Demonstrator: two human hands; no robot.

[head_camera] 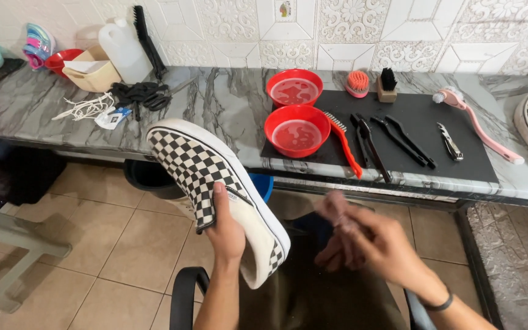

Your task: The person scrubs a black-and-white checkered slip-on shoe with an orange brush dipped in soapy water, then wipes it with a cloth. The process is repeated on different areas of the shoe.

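While the left hand (226,235) grips it, the checkered shoe (215,189) looks white-soled.

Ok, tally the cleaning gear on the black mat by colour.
Red bowls: 2, far and near
Red or orange brushes: 2
Black brushes: 4
Pink brush: 1
Small metal tool: 1
Total: 10

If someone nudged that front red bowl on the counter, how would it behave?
The front red bowl holds liquid, so a quick push would probably slosh it. It looks like thin plastic, likely light apart from the liquid. It sits partly on the black mat near the counter edge, so it may grip rather than slide.
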